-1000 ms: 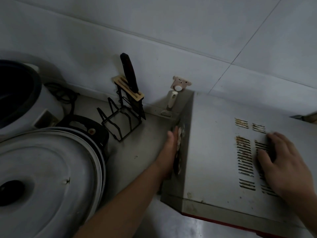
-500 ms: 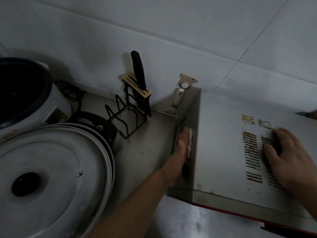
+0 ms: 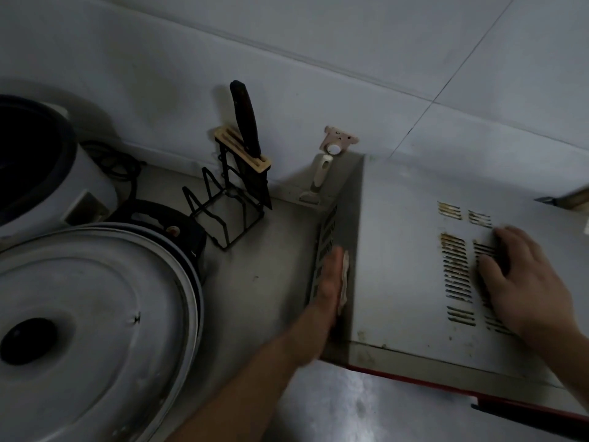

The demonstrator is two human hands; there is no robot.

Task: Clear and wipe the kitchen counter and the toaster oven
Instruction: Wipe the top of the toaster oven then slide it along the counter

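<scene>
The white toaster oven (image 3: pixel 395 260) with rusty vent slots and a red front edge fills the right of the view. My left hand (image 3: pixel 328 282) lies flat against its left side wall and presses a pale cloth (image 3: pixel 345 282) onto it; only the cloth's edge shows. My right hand (image 3: pixel 522 282) rests palm down on the oven's top over the vents, fingers spread, holding nothing. The grey counter (image 3: pixel 271 269) runs between the oven and the pots.
A large metal lid (image 3: pixel 95 330) over a black pot sits at the left, with a white rice cooker (image 3: pixel 41 173) behind it. A black wire knife rack (image 3: pixel 232 199) holding a dark-handled knife (image 3: pixel 247 122) stands against the wall. A peeler (image 3: pixel 318 180) hangs from a wall hook.
My left hand with the cloth has slid along the oven's side wall towards me. My right hand stays on the vents. The view has shifted slightly.
</scene>
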